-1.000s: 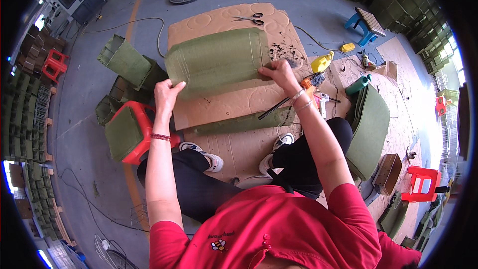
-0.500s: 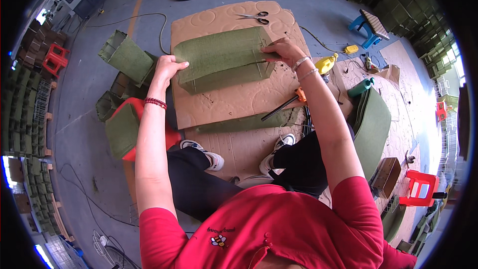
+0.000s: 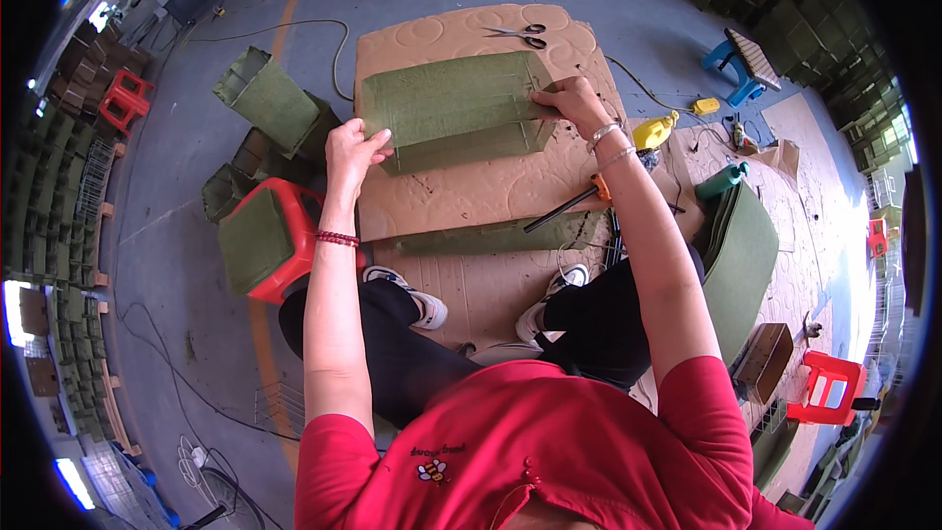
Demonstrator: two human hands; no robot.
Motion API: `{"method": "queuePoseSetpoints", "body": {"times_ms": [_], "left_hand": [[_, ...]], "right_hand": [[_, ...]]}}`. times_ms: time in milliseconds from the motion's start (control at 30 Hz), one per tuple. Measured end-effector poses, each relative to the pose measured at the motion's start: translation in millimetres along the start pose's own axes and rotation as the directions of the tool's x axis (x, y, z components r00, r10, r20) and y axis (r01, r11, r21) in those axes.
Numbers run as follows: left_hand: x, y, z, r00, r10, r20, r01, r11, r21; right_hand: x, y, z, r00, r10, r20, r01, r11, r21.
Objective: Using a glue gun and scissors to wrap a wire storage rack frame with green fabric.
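Head view: the left hand (image 3: 350,145) grips the left end of the green fabric-covered cushion (image 3: 451,108); the right hand (image 3: 572,103) grips its right end. The cushion rests on the brown cardboard sheet (image 3: 461,196), near the scissors (image 3: 520,34).

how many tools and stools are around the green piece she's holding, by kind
scissors: 1
red stools: 2
blue stool: 1
yellow bottle: 1
orange-handled tool: 1
total: 6
Both hands, left and right, hold the green piece.
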State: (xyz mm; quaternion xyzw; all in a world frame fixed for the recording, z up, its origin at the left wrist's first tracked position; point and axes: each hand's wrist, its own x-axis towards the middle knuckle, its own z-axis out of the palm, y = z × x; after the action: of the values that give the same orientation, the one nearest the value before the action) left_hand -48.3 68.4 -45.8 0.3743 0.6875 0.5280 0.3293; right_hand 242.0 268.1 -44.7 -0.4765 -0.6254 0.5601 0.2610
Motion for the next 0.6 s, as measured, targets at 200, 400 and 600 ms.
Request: {"method": "queuePoseSetpoints", "body": {"times_ms": [200,400,600], "left_hand": [[-8.4,-31.2,0.9,0.993,0.064,-0.094,-0.075,0.990,-0.117],[-20.4,-42.9,12.8,0.979,0.067,-0.190,-0.124,0.944,-0.307],[-21.4,-48.2,19.5,0.948,0.153,-0.280,-0.216,0.953,-0.213]], "right_hand": [[-21.0,14.5,15.8,0.921,-0.359,-0.151,0.280,0.880,-0.385],[-32.9,43.3,39.3,0.699,-0.482,-0.528,0.410,0.875,-0.257],[-35.9,53.2,54.8,0.585,-0.500,-0.639,0.562,0.817,-0.125]]}}
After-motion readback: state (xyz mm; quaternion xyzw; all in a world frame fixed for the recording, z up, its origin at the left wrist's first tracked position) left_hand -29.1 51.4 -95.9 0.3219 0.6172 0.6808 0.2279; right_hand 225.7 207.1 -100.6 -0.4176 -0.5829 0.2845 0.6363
